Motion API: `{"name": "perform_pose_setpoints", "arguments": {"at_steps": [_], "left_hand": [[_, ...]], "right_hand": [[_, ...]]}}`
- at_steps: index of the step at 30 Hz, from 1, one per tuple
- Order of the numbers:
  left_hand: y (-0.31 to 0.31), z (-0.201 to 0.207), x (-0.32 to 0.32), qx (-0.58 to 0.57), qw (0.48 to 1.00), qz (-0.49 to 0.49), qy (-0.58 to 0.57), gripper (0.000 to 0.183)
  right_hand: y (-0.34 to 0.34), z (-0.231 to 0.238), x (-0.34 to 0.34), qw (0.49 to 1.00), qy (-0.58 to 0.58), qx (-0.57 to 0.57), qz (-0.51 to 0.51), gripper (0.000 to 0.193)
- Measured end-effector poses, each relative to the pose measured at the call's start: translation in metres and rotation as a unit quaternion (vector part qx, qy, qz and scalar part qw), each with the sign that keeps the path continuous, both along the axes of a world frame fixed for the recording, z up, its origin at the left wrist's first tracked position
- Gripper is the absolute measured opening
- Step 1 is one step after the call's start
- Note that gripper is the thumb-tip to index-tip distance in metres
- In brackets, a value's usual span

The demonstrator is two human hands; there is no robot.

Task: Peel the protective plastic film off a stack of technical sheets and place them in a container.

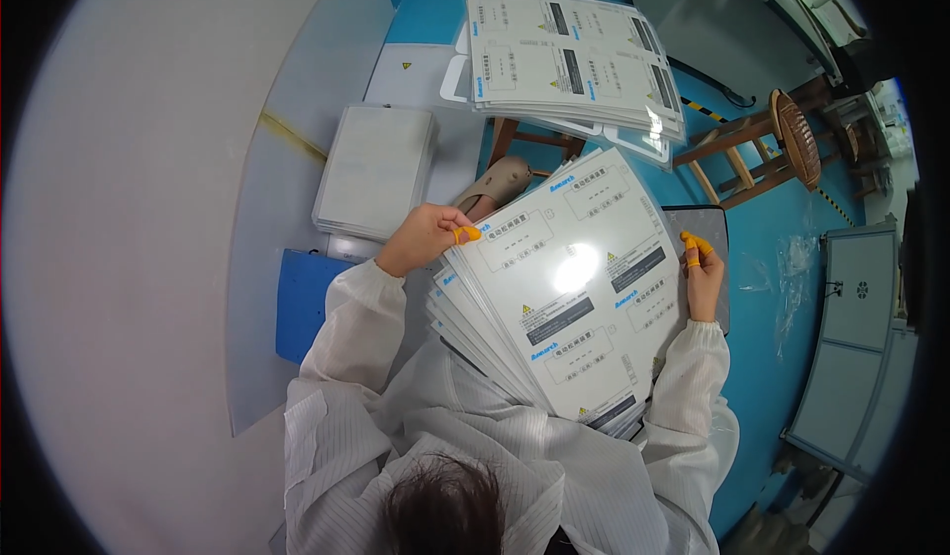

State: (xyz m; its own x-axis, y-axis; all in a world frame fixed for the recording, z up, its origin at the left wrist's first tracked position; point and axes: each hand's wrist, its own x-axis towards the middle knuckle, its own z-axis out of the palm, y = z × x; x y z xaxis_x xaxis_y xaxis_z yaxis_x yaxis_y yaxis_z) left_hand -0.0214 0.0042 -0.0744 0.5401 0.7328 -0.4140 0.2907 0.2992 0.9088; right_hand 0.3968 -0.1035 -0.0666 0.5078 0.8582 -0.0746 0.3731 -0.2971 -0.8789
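A stack of glossy white printed sheets (574, 298), slightly fanned at its left side, lies across my lap. Each has repeated label panels with blue marks, dark bars and small yellow triangles. My left hand (435, 236) pinches the top sheet's upper left corner between thumb and finger. At the right edge of the sheets, my right hand (703, 273) is closed with bent fingers against that edge; its exact hold is partly hidden. Both hands wear orange finger cots. A bright glare spot covers the middle of the top sheet.
Ahead, more printed sheets (574, 55) lie piled on a support with white handles. Left of me are a pale stack of blank-looking sheets (376, 169), a blue box (300, 303) and a translucent panel (297, 90). Wooden stools (742, 164) and a grey cabinet (851, 327) stand at right.
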Motion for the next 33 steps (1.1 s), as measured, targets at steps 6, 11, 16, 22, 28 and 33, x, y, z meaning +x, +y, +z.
{"name": "perform_pose_setpoints", "arguments": {"at_steps": [6,11,16,22,28,33], "left_hand": [[0.000,-0.003,-0.009,-0.020,0.995,-0.028,-0.089,0.016],[0.001,-0.009,-0.005,-0.024,0.999,-0.031,-0.034,0.015],[0.002,0.001,-0.002,0.034,0.996,-0.048,0.072,0.014],[0.002,0.011,-0.011,-0.031,0.995,-0.054,-0.080,0.025],[-0.008,-0.002,-0.008,0.000,0.999,-0.035,-0.017,0.019],[-0.027,0.000,-0.002,-0.032,0.998,-0.059,0.009,0.004]], "right_hand": [[-0.005,0.007,0.001,1.000,-0.017,-0.014,-0.018,0.027],[0.002,0.005,-0.005,0.993,-0.052,0.083,-0.064,0.028],[0.019,0.025,-0.053,0.984,-0.090,0.152,-0.013,0.021],[0.023,0.029,-0.112,0.986,-0.075,0.082,0.122,0.019],[0.018,0.015,-0.109,0.989,-0.043,0.082,0.113,0.020],[0.016,0.009,-0.105,0.993,-0.026,0.077,0.081,0.022]]}}
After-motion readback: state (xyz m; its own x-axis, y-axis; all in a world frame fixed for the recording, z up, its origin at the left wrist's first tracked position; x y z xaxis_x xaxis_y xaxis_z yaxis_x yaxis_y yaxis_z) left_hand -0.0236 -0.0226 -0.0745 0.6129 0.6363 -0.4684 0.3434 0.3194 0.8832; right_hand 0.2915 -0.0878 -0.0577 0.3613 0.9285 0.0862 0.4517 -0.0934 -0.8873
